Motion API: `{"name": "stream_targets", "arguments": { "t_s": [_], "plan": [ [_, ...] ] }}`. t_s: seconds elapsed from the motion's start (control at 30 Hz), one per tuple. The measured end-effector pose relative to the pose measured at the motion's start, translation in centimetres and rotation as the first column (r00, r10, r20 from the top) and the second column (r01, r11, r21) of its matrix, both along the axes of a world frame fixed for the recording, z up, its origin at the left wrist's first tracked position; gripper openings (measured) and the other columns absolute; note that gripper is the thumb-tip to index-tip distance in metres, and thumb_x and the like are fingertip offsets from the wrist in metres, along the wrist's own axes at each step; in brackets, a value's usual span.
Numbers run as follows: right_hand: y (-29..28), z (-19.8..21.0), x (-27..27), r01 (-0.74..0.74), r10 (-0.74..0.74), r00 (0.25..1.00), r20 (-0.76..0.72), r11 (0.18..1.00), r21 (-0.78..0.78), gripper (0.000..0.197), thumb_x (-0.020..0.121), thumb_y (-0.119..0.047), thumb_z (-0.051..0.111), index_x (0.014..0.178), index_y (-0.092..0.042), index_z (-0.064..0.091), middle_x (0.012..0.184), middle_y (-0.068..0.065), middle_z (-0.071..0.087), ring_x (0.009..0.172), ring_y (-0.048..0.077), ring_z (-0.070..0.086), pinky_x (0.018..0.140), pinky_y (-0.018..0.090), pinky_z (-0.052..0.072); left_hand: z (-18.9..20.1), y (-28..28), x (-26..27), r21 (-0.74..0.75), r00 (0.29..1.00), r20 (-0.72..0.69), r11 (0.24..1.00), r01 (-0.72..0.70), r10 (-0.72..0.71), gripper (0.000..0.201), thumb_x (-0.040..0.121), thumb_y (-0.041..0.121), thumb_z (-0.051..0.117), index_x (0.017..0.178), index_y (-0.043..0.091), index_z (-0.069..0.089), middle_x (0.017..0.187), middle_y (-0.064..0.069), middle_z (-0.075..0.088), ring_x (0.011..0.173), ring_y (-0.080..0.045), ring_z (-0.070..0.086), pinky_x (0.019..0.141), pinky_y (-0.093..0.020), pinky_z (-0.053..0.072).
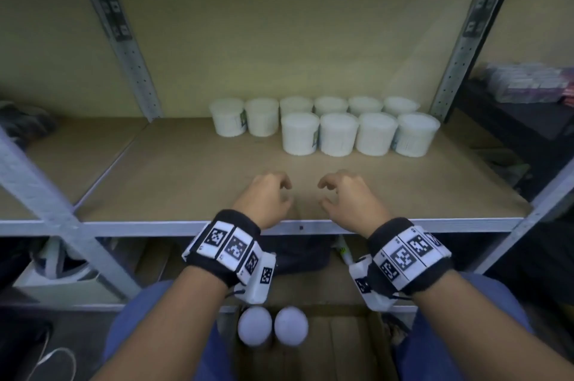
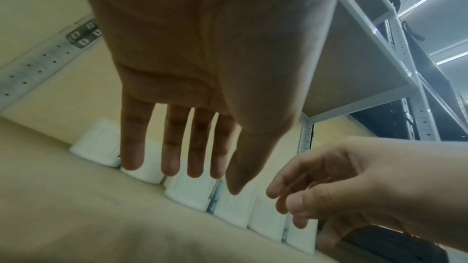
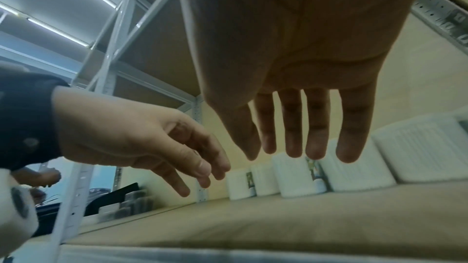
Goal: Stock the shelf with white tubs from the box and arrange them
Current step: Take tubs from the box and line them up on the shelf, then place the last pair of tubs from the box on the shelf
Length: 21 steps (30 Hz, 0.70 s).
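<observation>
Several white tubs [image 1: 338, 133] stand in two rows at the back right of the brown shelf board [image 1: 192, 175]. The same tubs [image 2: 190, 193] [image 3: 354, 169] show beyond the fingers in both wrist views. My left hand [image 1: 273, 194] and right hand [image 1: 341, 191] hover side by side over the shelf's front part, well short of the tubs. Both hands are empty, with the fingers loose and hanging down. Two more white tubs [image 1: 273, 329] sit in the cardboard box [image 1: 351, 343] below, between my knees.
Grey perforated uprights [image 1: 124, 39] [image 1: 469, 33] frame the bay, and a metal rail [image 1: 155, 227] edges the shelf front. The left half of the board holds nothing. Dark items [image 1: 528, 85] lie on the neighbouring shelf to the right. Clutter fills the lower shelf.
</observation>
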State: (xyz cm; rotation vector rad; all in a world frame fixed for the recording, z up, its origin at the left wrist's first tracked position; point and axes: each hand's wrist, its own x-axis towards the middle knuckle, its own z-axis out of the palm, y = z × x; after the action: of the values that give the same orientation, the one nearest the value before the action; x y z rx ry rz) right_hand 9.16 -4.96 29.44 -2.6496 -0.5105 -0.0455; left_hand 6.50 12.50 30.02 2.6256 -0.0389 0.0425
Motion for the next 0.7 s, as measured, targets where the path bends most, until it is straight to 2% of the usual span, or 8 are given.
{"name": "stream_targets", "arguments": {
  "t_s": [0.1,0.2,0.37,0.5,0.57,0.7],
  "plan": [
    [0.5,-1.6,-2.2,-0.023,0.025,0.998,-0.062,0.999,0.029,0.023,0.084,-0.018,0.057,0.105,-0.017,0.067,0.102,0.003,0.064,0.096,0.023,0.061,0.084,0.030,0.049,-3.3,0.7,-3.2,-0.007,0.997,-0.075,1.000,-0.014,0.013,0.017,0.082,0.023,0.061,0.099,0.018,0.063,0.105,-0.003,0.064,0.101,-0.023,0.061,0.089,-0.031,0.050],
    [1.6,-4.1,-3.8,-0.061,0.063,0.985,-0.159,0.998,0.017,0.018,0.085,-0.022,0.059,0.101,-0.018,0.067,0.100,0.002,0.065,0.095,0.021,0.061,0.083,0.030,0.050,-7.4,1.8,-5.6,0.001,0.985,-0.171,0.999,-0.035,0.034,0.018,0.079,0.027,0.063,0.096,0.022,0.062,0.105,0.000,0.063,0.100,-0.020,0.062,0.090,-0.035,0.051],
    [3.9,-10.2,-4.4,-0.113,0.071,0.931,-0.358,0.989,-0.099,0.021,0.083,-0.025,0.059,0.103,-0.021,0.065,0.108,0.002,0.064,0.102,0.023,0.062,0.085,0.032,0.051,-13.8,3.4,-6.3,0.029,0.925,-0.375,0.999,-0.046,0.054,0.031,0.078,0.027,0.064,0.108,0.017,0.062,0.114,-0.007,0.064,0.106,-0.024,0.063,0.094,-0.037,0.052],
    [5.3,-16.4,-3.7,-0.170,0.050,0.853,-0.520,0.968,-0.187,0.023,0.080,-0.019,0.060,0.101,-0.011,0.067,0.110,0.009,0.067,0.102,0.027,0.064,0.087,0.035,0.055,-19.0,4.1,-5.6,0.063,0.879,-0.471,0.997,-0.055,0.078,0.039,0.084,0.024,0.062,0.120,0.008,0.059,0.124,-0.014,0.061,0.115,-0.029,0.058,0.098,-0.036,0.049],
    [5.8,-19.3,-3.4,-0.199,0.027,0.817,-0.576,0.951,-0.238,0.026,0.080,-0.023,0.063,0.100,-0.008,0.067,0.111,0.011,0.068,0.101,0.027,0.064,0.086,0.034,0.055,-21.6,4.2,-5.5,0.069,0.854,-0.513,0.996,-0.059,0.086,0.041,0.086,0.022,0.060,0.124,0.006,0.057,0.129,-0.015,0.058,0.119,-0.031,0.056,0.100,-0.036,0.047],
    [6.7,-24.2,-3.2,-0.233,-0.009,0.777,-0.629,0.924,-0.302,0.043,0.083,-0.032,0.063,0.119,-0.008,0.059,0.123,0.012,0.061,0.111,0.030,0.060,0.091,0.035,0.052,-26.4,4.1,-5.5,0.109,0.780,-0.611,0.990,-0.086,0.135,0.040,0.086,0.021,0.060,0.123,0.007,0.056,0.129,-0.017,0.055,0.114,-0.034,0.057,0.093,-0.037,0.050]
  ]
}}
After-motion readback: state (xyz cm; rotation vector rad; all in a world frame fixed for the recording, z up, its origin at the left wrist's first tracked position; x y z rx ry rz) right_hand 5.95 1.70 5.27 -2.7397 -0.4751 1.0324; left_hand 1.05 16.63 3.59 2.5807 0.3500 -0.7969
